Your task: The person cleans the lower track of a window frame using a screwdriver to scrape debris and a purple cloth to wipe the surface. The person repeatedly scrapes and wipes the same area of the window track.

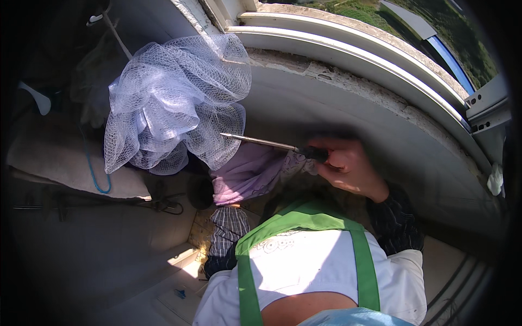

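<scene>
In my right hand [350, 165] is a screwdriver [263, 141], gripped by its dark handle. Its metal shaft points left, and the tip overlaps the edge of a bunched white mesh netting [220, 81] in view. Whether the tip touches the mesh, I cannot tell. A lavender cloth [244, 173] lies behind the shaft and covers my left hand. Only a sliver of that wrist [233, 206] shows, above a dark striped sleeve [229, 224]. What the left fingers do is hidden.
A window frame [346, 42] with a crumbling sill [326, 71] curves along the top right. A cord [116, 34] runs to the mesh. At left are a folded beige cloth [73, 163], a blue hooked wire or cord [91, 169] and a dark rail [102, 201].
</scene>
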`<state>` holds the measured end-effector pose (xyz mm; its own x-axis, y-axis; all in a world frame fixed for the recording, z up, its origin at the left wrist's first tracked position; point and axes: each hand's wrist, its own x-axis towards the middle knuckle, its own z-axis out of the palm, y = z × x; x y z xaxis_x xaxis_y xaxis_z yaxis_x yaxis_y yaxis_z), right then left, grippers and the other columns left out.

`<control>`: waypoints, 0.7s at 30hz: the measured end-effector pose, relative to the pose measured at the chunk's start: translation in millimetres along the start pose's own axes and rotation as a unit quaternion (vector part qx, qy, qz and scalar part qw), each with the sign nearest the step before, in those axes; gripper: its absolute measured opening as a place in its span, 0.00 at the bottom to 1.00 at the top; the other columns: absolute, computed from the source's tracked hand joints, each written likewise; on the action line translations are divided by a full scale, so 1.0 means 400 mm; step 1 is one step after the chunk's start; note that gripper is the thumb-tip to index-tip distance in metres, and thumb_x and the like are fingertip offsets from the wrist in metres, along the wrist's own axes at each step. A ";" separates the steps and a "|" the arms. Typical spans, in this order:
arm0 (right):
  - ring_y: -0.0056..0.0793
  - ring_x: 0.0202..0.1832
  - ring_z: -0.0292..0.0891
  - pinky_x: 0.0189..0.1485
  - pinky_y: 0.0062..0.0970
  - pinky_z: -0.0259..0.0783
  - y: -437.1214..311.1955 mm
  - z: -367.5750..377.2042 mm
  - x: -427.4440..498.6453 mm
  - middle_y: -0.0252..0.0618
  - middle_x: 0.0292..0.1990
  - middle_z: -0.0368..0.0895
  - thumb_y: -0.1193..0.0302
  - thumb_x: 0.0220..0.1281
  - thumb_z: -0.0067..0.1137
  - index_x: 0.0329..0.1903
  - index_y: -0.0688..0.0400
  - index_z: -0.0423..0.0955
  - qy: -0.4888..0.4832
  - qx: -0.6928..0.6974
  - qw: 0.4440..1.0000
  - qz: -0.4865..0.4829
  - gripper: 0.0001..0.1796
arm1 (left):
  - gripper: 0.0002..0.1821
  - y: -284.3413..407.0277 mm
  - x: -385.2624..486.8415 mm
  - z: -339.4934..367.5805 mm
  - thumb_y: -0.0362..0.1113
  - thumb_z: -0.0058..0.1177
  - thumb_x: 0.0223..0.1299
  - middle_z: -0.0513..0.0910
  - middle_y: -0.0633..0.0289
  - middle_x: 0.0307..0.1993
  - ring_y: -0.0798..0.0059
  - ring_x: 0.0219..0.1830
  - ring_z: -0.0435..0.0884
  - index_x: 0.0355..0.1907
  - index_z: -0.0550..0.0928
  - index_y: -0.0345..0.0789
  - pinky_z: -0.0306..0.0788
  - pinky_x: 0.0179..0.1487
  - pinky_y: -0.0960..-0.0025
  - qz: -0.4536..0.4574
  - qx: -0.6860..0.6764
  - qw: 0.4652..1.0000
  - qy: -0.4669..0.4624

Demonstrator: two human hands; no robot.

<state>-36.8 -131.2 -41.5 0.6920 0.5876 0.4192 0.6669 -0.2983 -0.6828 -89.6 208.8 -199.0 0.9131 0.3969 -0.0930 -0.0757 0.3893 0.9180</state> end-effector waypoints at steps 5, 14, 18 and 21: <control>0.21 0.27 0.74 0.27 0.22 0.70 -0.021 -0.030 -0.010 0.49 0.44 0.84 0.87 0.50 0.59 0.26 0.72 0.71 0.080 0.120 0.988 0.054 0.05 | 0.23 -0.024 0.004 -0.054 0.53 0.50 0.59 0.81 0.58 0.51 0.66 0.49 0.77 0.50 0.80 0.40 0.69 0.54 0.63 -0.009 -0.009 1.000 -0.020; 0.15 0.21 0.64 0.22 0.19 0.63 -0.023 0.016 -0.065 0.37 0.26 0.79 0.87 0.48 0.62 0.20 0.66 0.65 0.153 0.108 0.959 0.211 0.13 | 0.20 0.031 0.085 -0.073 0.50 0.49 0.61 0.81 0.57 0.49 0.67 0.44 0.77 0.47 0.80 0.39 0.68 0.50 0.64 -0.033 -0.020 0.995 -0.092; 0.10 0.24 0.61 0.25 0.15 0.56 -0.010 0.029 -0.062 0.26 0.24 0.71 0.85 0.49 0.57 0.28 0.64 0.71 0.077 0.164 0.969 0.170 0.06 | 0.18 0.094 0.122 -0.044 0.48 0.48 0.62 0.81 0.57 0.48 0.68 0.42 0.76 0.46 0.80 0.38 0.68 0.49 0.65 -0.004 -0.046 0.993 -0.110; 0.08 0.23 0.55 0.27 0.13 0.52 0.055 0.044 -0.079 0.22 0.21 0.65 0.82 0.50 0.53 0.38 0.62 0.77 0.068 0.287 0.945 0.143 0.11 | 0.17 0.136 0.108 -0.014 0.47 0.48 0.63 0.80 0.57 0.47 0.68 0.41 0.76 0.44 0.80 0.38 0.68 0.47 0.65 0.037 -0.072 0.989 -0.123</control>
<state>-48.9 -143.2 -80.5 0.8763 0.4308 0.2155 0.2151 0.0504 -0.9753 -56.5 251.6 -155.1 0.9713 0.2217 0.0860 -0.1869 0.4880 0.8526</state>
